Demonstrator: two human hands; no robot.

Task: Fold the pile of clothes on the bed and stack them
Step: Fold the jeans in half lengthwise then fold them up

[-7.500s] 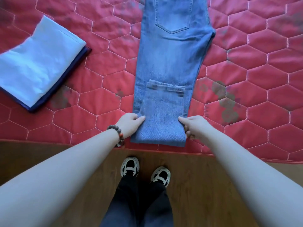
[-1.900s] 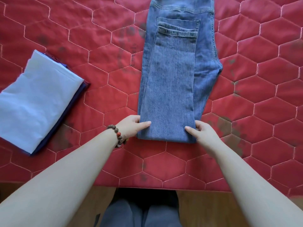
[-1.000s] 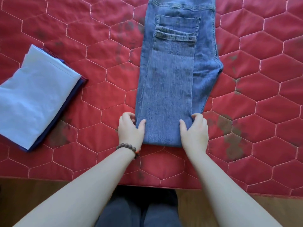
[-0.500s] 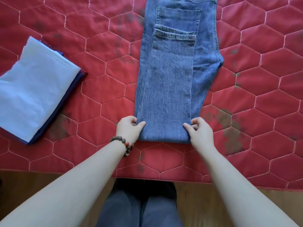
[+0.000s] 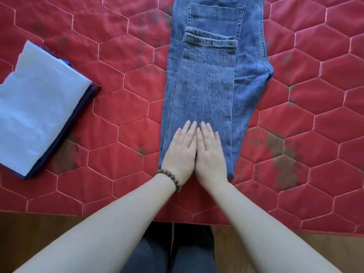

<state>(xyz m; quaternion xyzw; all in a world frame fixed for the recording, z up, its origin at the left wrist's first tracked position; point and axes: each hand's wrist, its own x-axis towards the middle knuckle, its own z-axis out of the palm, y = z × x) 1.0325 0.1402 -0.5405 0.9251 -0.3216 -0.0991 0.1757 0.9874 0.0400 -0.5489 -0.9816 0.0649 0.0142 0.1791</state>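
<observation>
The jeans (image 5: 206,91) lie flat on the red quilted bed cover (image 5: 128,95), folded once so the leg hems rest just below the back pocket. Their long axis runs straight away from us, with the fold nearest the edge of the bed and the waistband out of frame at the top.

We have both hands on the near end of the jeans. Our left hand (image 5: 182,150) and right hand (image 5: 209,150) lie side by side, touching along the thumbs, palms down and fingers spread flat, gripping nothing, only pressing the denim. Each is equally near the fold, so neither has the advantage.

We judge this to be smoothing ahead of another fold. That fold would carry the near end away from us along the long axis, so the hands would need to part to the two near corners.

To the left of the jeans, well apart, sits the stack of folded clothes (image 5: 39,105), pale blue on top of dark blue.
</observation>
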